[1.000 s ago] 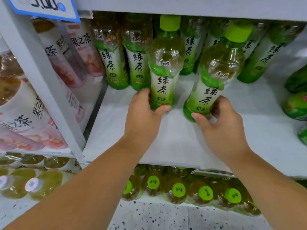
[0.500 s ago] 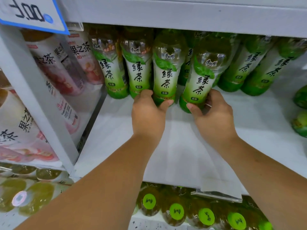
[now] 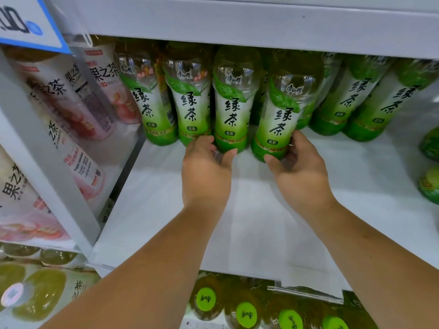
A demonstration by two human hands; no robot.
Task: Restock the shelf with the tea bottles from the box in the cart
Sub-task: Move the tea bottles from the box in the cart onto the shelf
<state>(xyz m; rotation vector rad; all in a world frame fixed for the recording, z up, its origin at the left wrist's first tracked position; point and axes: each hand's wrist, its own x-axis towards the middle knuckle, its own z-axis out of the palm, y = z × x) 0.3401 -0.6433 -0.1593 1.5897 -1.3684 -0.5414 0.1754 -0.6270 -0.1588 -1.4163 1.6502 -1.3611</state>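
Left hand (image 3: pixel 206 167): fingers, thumb curl round base of clear plastic green-tea bottle with green-white label (image 3: pixel 231 110), upright on white shelf board (image 3: pixel 261 222). Right hand (image 3: pixel 301 172) grips base of second green-tea bottle (image 3: pixel 280 119), tilted. Low grip probably for sliding into line. Behind: back row of green bottles (image 3: pixel 344 103). Box, cart not visible.

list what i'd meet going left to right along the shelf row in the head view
pink fruit tea bottles, first green tea bottle, second green tea bottle, third green tea bottle gripped by left hand, fourth green tea bottle gripped by right hand, further green tea bottles
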